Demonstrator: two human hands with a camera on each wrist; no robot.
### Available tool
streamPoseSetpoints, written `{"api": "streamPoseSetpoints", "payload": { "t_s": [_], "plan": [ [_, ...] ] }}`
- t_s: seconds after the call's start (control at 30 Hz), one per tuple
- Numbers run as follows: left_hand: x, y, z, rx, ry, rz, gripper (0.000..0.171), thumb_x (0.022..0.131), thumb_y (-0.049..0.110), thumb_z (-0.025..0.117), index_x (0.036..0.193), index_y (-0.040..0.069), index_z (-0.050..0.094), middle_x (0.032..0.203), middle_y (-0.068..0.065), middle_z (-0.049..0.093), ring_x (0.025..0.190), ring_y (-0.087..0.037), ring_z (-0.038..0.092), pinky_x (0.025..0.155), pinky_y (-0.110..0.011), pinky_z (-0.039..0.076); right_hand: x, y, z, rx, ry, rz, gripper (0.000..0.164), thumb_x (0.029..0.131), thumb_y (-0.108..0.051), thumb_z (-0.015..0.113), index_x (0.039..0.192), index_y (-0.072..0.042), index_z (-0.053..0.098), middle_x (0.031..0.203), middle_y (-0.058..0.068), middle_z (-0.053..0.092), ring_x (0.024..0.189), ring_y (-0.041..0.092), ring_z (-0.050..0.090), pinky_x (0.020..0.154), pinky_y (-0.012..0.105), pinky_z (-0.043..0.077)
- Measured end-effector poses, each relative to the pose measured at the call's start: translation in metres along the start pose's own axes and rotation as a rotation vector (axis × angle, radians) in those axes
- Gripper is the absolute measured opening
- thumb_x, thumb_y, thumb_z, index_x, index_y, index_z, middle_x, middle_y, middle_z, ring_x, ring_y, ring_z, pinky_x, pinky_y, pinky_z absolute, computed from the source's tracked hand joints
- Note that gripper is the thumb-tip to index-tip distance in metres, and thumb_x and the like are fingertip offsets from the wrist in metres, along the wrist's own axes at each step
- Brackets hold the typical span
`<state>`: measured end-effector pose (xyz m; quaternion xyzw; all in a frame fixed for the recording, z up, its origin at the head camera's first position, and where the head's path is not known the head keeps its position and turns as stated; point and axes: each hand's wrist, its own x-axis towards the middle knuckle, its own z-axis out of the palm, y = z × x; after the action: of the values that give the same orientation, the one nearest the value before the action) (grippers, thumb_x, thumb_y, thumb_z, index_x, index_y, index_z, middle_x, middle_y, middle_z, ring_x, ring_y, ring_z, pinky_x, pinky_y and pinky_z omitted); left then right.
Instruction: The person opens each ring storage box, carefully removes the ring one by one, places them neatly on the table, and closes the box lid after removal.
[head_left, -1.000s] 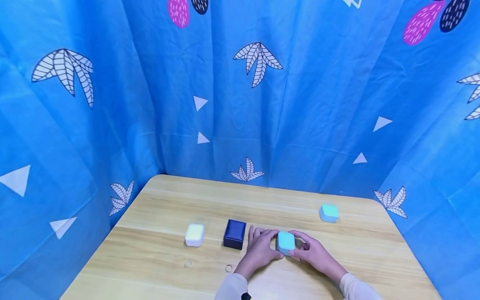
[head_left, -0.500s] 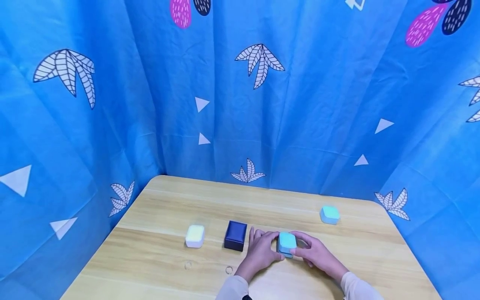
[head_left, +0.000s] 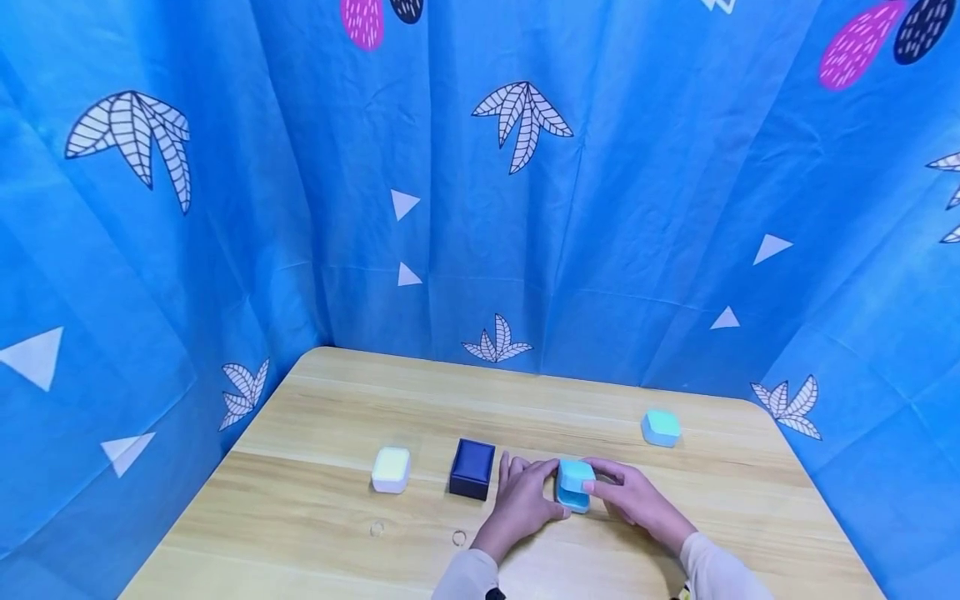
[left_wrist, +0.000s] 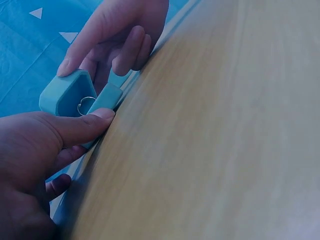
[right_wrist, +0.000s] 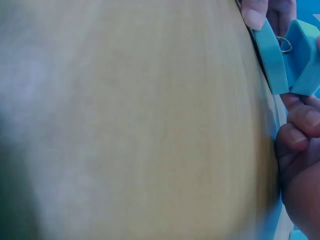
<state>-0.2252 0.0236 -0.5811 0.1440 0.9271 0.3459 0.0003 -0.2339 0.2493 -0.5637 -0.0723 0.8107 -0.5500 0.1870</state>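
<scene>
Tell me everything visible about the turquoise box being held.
The turquoise box has rounded corners and a smooth, plastic-looking surface. Its lid tilts partly open at the front; a thin ring shows inside. The base sits on the wooden table, right of the dark blue box. The left grip holds the base; the right grip pinches the lid.

A light wood-grained table (head_left: 300,521) with rounded far corners bears a small white rounded-square box (head_left: 391,471) and, to its right, a dark navy rectangular box (head_left: 472,469). Nearer the front lie two thin rings: a pale one (head_left: 377,528) and a darker one (head_left: 459,538). A mint-green rounded box (head_left: 661,427) sits far right. Blue fabric curtain (head_left: 637,208), printed with white leaves and triangles, hangs behind.
</scene>
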Motion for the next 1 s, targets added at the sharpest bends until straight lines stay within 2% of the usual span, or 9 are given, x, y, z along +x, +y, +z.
{"api": "streamPoseSetpoints", "payload": {
  "t_s": [0.3, 0.47, 0.67, 1.0],
  "plan": [
    [0.0015, 0.0012, 0.0017, 0.008, -0.001, -0.002, 0.082, 0.068, 0.038, 0.091, 0.143, 0.027, 0.057, 0.127, 0.017, 0.065, 0.097, -0.008, 0.041, 0.124, -0.056, 0.002, 0.0059, -0.0015, -0.0092, 0.127, -0.035, 0.034, 0.062, 0.103, -0.045, 0.051, 0.145, 0.001, 0.049, 0.048, -0.006, 0.037, 0.041, 0.010, 0.034, 0.041, 0.021, 0.034],
    [0.0016, 0.0016, 0.0013, -0.008, -0.003, -0.013, 0.082, 0.068, 0.038, 0.091, 0.142, 0.027, 0.058, 0.127, 0.016, 0.066, 0.097, -0.008, 0.040, 0.124, -0.057, 0.000, 0.0052, -0.0024, -0.0090, 0.133, -0.051, 0.033, 0.058, 0.104, -0.042, 0.052, 0.143, 0.000, 0.052, 0.050, -0.004, 0.039, 0.042, 0.010, 0.036, 0.041, 0.020, 0.034],
    [0.0016, 0.0012, 0.0016, -0.018, -0.005, -0.023, 0.082, 0.068, 0.038, 0.092, 0.142, 0.027, 0.058, 0.126, 0.015, 0.066, 0.096, -0.008, 0.040, 0.124, -0.056, 0.000, 0.0057, -0.0041, -0.0069, 0.131, -0.029, 0.042, 0.056, 0.102, -0.043, 0.055, 0.140, -0.001, 0.056, 0.050, -0.004, 0.039, 0.042, 0.010, 0.036, 0.040, 0.020, 0.032],
    [0.0020, 0.0014, 0.0017, -0.027, 0.000, -0.022, 0.082, 0.068, 0.036, 0.092, 0.142, 0.028, 0.058, 0.122, 0.019, 0.065, 0.096, -0.007, 0.040, 0.124, -0.056, 0.000, 0.0068, -0.0040, -0.0068, 0.126, -0.012, 0.028, 0.060, 0.102, -0.042, 0.055, 0.144, 0.002, 0.050, 0.059, -0.002, 0.047, 0.050, 0.012, 0.044, 0.045, 0.023, 0.042]
  ]
}}
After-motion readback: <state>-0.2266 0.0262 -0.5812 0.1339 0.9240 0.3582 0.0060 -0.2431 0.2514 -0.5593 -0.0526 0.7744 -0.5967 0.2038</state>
